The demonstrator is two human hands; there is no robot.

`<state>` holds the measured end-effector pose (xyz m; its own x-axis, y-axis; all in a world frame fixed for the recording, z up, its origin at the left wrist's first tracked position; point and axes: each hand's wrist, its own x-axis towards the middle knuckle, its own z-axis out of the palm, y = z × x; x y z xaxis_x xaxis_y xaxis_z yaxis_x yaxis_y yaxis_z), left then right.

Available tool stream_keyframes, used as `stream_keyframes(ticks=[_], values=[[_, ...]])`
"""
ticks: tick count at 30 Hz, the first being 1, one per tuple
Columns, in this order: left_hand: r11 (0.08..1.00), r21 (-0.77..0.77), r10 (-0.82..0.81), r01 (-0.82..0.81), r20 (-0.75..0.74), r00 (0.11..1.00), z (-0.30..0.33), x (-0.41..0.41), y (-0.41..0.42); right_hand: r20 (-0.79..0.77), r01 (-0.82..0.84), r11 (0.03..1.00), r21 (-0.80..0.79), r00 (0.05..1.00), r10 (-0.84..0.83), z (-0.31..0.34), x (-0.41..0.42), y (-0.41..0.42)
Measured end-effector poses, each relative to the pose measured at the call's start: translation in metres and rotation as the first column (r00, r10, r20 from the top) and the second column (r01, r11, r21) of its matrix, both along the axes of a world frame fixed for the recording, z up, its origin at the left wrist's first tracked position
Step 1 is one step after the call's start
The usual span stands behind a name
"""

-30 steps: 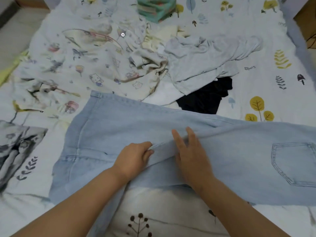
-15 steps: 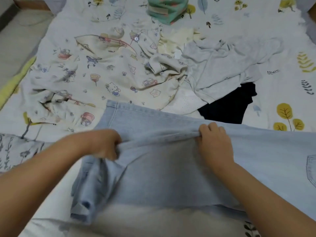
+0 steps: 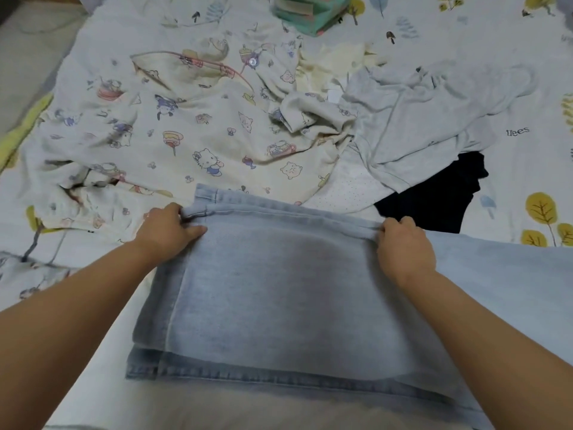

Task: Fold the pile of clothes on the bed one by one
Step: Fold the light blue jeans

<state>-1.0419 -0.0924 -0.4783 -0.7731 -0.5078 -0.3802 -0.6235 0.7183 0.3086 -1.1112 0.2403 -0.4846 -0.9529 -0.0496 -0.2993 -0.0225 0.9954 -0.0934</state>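
Jeans [image 3: 279, 293] of pale blue denim lie across the near part of the bed [image 3: 527, 72], folded over so that one layer rests on another, with a stitched hem running along the near edge and a second hem showing at the far left corner. The rest of the denim runs off to the right. The left hand [image 3: 169, 232] grips the far left corner of the folded layer, thumb lying on top of the cloth and fingers curled round the edge. The right hand [image 3: 403, 246] pinches the same far edge further right, its fingers bent over the fold. Both forearms reach in from the near side.

Beyond the jeans, to the far left, a cream cartoon-print garment [image 3: 192, 125] lies spread and rumpled. To the right of it a light grey top [image 3: 428, 119] is crumpled, partly covering a black garment [image 3: 434, 200] just beside the right hand. A pale yellow piece [image 3: 335, 60] lies between the print garment and the grey top. At the far edge sits a folded teal stack [image 3: 310, 10].
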Motion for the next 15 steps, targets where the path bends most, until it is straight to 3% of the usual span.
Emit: stream_keyframes(ticks=[4, 8, 10, 13, 15], values=[[0.994, 0.000, 0.106, -0.108, -0.190, 0.976, 0.003, -0.005, -0.002, -0.139, 0.085, 0.990, -0.115, 0.985, -0.101, 0.007, -0.012, -0.001], [0.954, 0.114, 0.301, -0.279, -0.398, 0.867, 0.001, -0.016, -0.001, -0.226, 0.120, 0.985, -0.125, 0.963, -0.146, 0.005, -0.014, 0.000], [0.939, 0.192, 0.334, -0.286, -0.311, 0.890, -0.006, -0.017, -0.001, -0.291, 0.049, 0.996, -0.072, 0.954, -0.068, 0.002, -0.008, -0.007], [0.990, 0.030, 0.140, -0.139, -0.046, 0.989, -0.017, -0.012, -0.002, -0.362, -0.220, 0.975, -0.013, 0.910, 0.200, -0.006, 0.015, -0.025], [0.995, -0.029, 0.096, -0.099, -0.087, 0.992, -0.017, -0.005, -0.004, -0.276, -0.433, 0.902, -0.010, 0.868, 0.413, -0.013, 0.035, -0.035]])
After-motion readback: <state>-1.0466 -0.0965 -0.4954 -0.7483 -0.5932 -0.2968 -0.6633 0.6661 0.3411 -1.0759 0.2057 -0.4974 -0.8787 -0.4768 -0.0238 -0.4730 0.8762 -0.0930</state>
